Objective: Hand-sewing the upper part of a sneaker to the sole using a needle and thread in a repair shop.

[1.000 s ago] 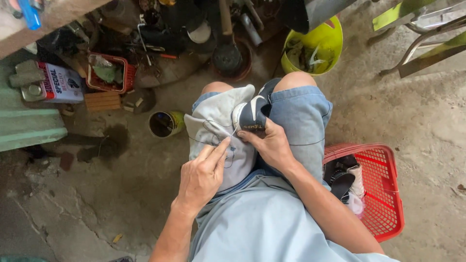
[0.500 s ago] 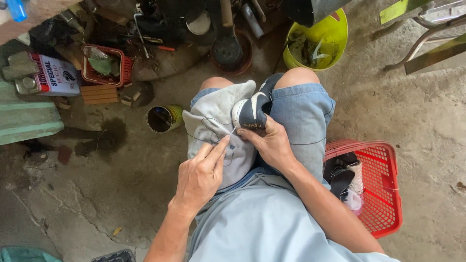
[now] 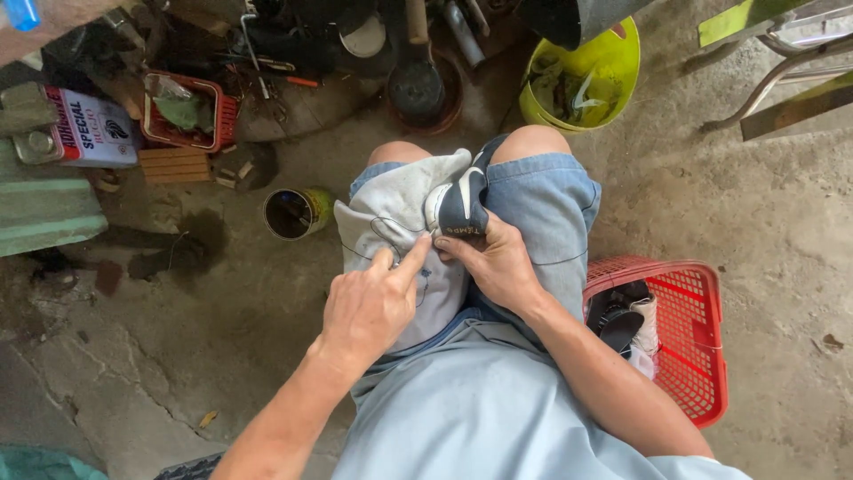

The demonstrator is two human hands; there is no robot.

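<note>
I sit with a pale grey cloth spread over my left thigh. A dark navy shoe with a white sole is wedged between my knees. My right hand grips the shoe at its heel. My left hand rests on the cloth beside the shoe, thumb and forefinger pinched together at the heel, where a thin dark thread loops across the cloth. What the fingertips pinch is too small to make out.
A red plastic basket with dark shoes stands on the concrete at my right. An open tin can sits left of my knee. Ahead lie a yellow bucket, a small red tray, a tin box and tools.
My left hand has slid up the cloth toward the shoe's heel, its fingertips now meeting my right hand. The shoe and my right hand stay in place.
</note>
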